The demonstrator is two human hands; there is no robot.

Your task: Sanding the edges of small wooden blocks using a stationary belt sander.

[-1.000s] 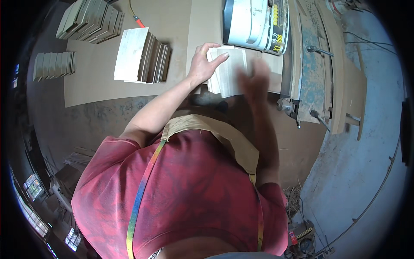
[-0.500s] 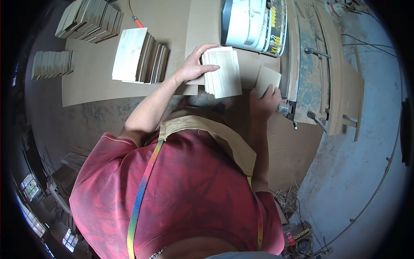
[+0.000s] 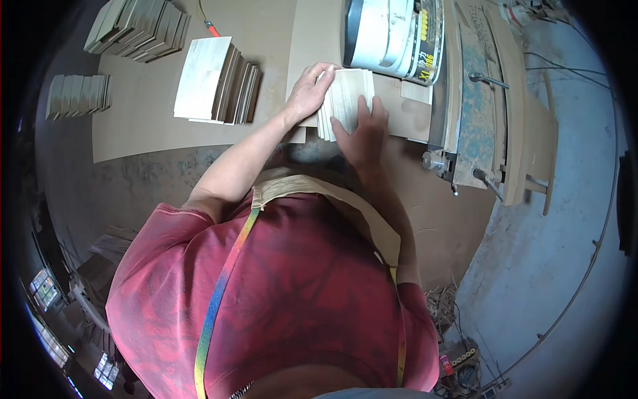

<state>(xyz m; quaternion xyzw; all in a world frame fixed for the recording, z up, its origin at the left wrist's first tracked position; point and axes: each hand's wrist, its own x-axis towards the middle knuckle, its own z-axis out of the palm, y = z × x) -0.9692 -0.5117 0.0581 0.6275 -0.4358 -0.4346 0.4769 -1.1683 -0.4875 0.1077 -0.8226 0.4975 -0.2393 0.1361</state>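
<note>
A stack of thin, pale wooden boards stands at the table's near edge, between my two hands. My left hand grips its left side, fingers around the far corner and thumb along the side. From the near right, my right hand lies over the same stack, its fingers bent across the top and right side and its thumb towards the near left. Part of the boards' near end is covered by this hand. A single pale board lies to the right, beside the bucket.
A white and black bucket is just beyond the stack. On the left are more board stacks and an orange-tipped hose. A worn blue-green machine bed with knobs and levers borders the right, near a pale wall.
My right hand has moved left from the single board onto the stack. That board now lies further away, by the bucket. My left hand has shifted slightly along the stack.
</note>
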